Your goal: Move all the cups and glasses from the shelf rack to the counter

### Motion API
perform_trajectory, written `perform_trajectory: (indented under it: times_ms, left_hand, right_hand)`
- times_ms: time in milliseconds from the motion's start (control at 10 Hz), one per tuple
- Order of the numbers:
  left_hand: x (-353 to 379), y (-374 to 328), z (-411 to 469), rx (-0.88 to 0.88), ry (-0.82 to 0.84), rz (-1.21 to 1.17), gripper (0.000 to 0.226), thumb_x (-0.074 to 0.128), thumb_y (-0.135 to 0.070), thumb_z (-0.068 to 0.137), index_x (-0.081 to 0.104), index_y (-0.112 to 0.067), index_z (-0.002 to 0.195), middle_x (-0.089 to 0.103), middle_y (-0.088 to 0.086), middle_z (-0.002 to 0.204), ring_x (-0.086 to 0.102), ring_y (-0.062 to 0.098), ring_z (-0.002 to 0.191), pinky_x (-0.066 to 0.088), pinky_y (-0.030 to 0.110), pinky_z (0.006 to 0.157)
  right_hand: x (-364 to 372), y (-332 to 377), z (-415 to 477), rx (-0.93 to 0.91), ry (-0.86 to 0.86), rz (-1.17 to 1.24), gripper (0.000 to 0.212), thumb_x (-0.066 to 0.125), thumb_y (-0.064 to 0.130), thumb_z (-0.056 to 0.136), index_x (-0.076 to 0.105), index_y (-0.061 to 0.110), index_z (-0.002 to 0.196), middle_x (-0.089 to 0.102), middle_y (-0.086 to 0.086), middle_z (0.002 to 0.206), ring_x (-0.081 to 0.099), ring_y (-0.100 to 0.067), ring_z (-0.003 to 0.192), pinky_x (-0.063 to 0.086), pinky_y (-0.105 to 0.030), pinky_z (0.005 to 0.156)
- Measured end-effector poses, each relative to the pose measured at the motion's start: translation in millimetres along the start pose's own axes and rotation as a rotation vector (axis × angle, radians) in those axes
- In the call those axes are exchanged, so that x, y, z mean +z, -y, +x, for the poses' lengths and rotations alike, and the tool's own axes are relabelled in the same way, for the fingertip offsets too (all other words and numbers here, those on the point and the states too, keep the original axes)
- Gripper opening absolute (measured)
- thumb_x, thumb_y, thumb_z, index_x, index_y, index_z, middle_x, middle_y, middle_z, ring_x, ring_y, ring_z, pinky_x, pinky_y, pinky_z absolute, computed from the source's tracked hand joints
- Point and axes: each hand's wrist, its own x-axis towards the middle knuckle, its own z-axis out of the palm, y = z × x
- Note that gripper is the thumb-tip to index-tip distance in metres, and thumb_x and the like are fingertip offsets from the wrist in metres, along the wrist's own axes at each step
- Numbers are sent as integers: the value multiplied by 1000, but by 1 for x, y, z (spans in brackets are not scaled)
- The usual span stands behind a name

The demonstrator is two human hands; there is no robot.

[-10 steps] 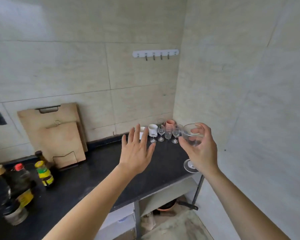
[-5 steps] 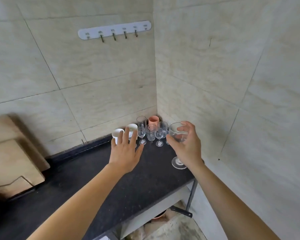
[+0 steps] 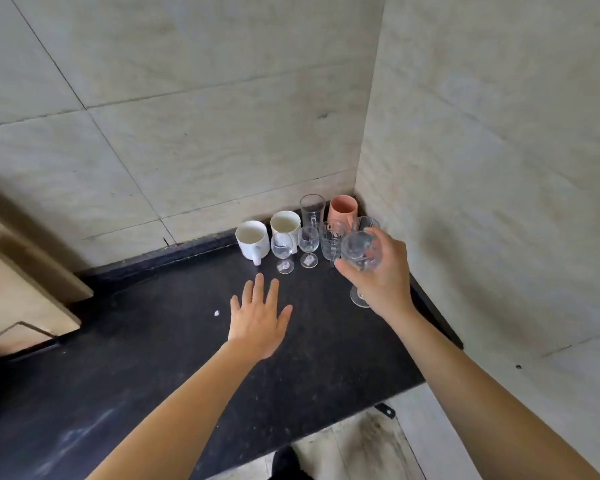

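Note:
My right hand [image 3: 381, 278] is shut on a clear stemmed wine glass [image 3: 360, 252], held upright just above the black counter [image 3: 187, 358] near the right wall. My left hand [image 3: 258, 318] hovers open, fingers spread, over the counter, holding nothing. In the back corner stand two white mugs [image 3: 253, 239] [image 3: 285, 225], two small stemmed glasses [image 3: 282, 249] [image 3: 308, 244], a tall clear glass [image 3: 312, 209], a patterned tumbler [image 3: 332, 237] and a pink cup [image 3: 343, 209]. Another clear glass [image 3: 368, 223] is partly hidden behind my right hand. The shelf rack is out of sight.
Tiled walls meet in the corner behind the cups. Wooden cutting boards [image 3: 21, 299] lean against the wall at the left. The counter's front edge runs diagonally at lower right, with floor [image 3: 357, 445] below. A small white speck [image 3: 217, 313] lies on the counter.
The view tilted down and moved closer to the corner. My right hand carried the wine glass nearer to the group of cups. My left hand stayed open over the counter.

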Motion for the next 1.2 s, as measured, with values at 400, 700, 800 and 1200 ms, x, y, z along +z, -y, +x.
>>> perform_trajectory:
  times_ms: [400, 700, 800, 1200]
  left_hand:
    - [99, 26, 68, 47, 324, -63, 67, 13, -58, 101, -1, -25, 158, -8, 11, 167, 2, 36, 152, 23, 56, 117]
    - [125, 5, 64, 33, 477, -59, 61, 14, -53, 103, -1, -31, 158, -12, 6, 167, -9, 36, 152, 20, 60, 116]
    - [127, 3, 65, 19, 499, -52, 61, 14, -52, 104, -3, -31, 158, -15, 6, 166, -14, 37, 151, 17, 61, 117]
    - [117, 2, 66, 29, 563, -11, 62, 20, -45, 106, -11, -29, 157, -22, 7, 165, -17, 39, 150, 18, 60, 118]
  right_hand:
    - [100, -74, 34, 269, 155, -129, 81, 90, 40, 73, 48, 27, 141, 58, 3, 141, 58, -14, 126, 49, -32, 102]
    - [120, -99, 46, 245, 285, -148, 84, 87, 40, 76, 43, 25, 146, 54, 1, 143, 56, -16, 128, 50, -32, 103]
    - [117, -103, 49, 213, 325, -161, 83, 87, 42, 77, 43, 27, 146, 54, 1, 142, 57, -16, 128, 49, -30, 101]
    - [105, -92, 48, 116, 402, -374, 94, 80, 56, 78, 32, 25, 152, 44, -1, 149, 51, -20, 133, 51, -34, 94]
